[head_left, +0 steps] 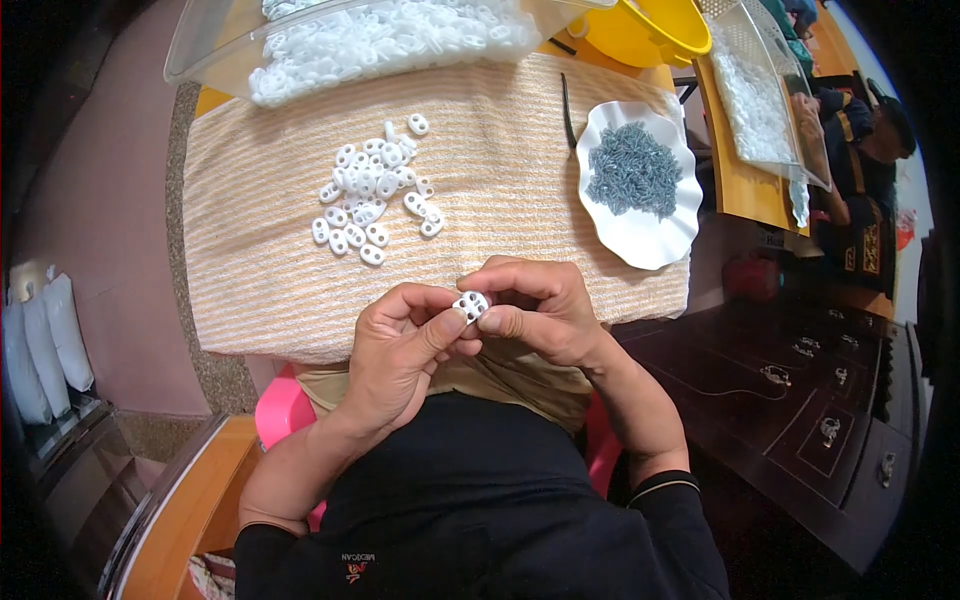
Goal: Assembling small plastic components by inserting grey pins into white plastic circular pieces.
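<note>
Left hand (392,345) and right hand (557,312) meet at bench's near side, fingers of both pinching small white holed piece (470,306) between them. Striped towel (500,190) covers bench, slightly rumpled. On it: loose pile of white two-holed pieces (368,182); wavy-rimmed white plate (648,256) of grey-blue bits (636,172). Clear tub (213,50) at far edge, yellow basin (655,32) beside. Off right, co-worker (862,145) by second tub (812,150). Pinkish floor (125,230) left, white bags (65,332).
</note>
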Demonstrator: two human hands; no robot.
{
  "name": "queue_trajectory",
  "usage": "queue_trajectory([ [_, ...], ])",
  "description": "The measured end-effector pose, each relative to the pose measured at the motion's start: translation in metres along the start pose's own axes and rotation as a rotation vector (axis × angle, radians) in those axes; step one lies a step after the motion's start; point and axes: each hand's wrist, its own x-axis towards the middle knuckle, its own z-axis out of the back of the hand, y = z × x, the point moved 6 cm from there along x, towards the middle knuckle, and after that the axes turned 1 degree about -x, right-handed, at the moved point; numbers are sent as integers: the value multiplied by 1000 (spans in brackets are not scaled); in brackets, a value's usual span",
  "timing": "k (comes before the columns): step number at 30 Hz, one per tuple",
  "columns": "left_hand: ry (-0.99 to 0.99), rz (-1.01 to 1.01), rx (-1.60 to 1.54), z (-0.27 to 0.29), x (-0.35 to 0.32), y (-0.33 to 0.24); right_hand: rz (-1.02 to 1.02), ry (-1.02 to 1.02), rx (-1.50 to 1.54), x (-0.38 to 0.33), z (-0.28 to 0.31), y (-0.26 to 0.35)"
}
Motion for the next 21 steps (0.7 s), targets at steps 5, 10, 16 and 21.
queue_trajectory([
  [5, 61, 11, -7, -2, 2, 0, 176, 20, -233, 1, 0, 7],
  [10, 103, 28, -34, -2, 4, -1, 290, -1, -295, 1, -4, 11],
  [16, 85, 57, -55, -9, 4, -6, 376, -22, -417, 0, -11, 17],
  [21, 99, 53, -91, -4, 5, -3, 467, -24, -495, 0, -10, 24],
])
